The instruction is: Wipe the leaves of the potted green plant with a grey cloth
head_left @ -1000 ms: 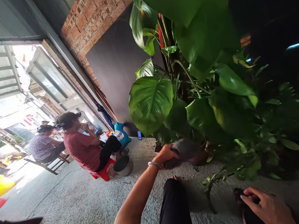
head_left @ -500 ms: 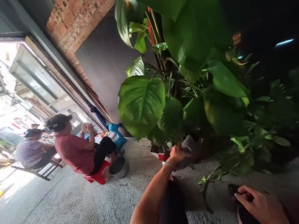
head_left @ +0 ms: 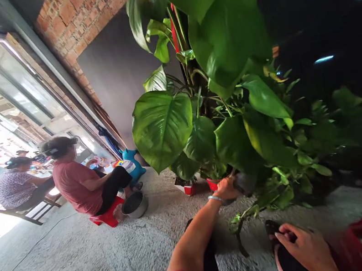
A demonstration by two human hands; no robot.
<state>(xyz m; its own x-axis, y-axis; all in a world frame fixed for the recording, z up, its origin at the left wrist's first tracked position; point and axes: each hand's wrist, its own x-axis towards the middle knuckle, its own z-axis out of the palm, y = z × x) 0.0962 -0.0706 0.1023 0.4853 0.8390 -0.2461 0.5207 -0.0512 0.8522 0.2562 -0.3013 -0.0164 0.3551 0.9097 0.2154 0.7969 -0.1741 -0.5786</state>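
Seated people: two sat at far left by the open doorway, the nearer one (head_left: 77, 180) in a red top on a red stool (head_left: 106, 217), with a metal bowl (head_left: 135, 204) on the concrete floor (head_left: 84, 262) just beside.
Left hand: the left hand (head_left: 226, 189) was stretched out, fingers closed around a dark grey object (head_left: 244, 182) that I could not identify, held just under the lowest leaves.
Change: a second earlier that hand held the object out in the open; it had since gone further in, against the base of the plant.
Plant: a big-leaved potted plant (head_left: 165, 124) stood in a red pot (head_left: 214, 183).
Right hand: the right hand (head_left: 307, 248) rested on a dark sandal (head_left: 283, 248) low in view, fingers curled loosely over it.
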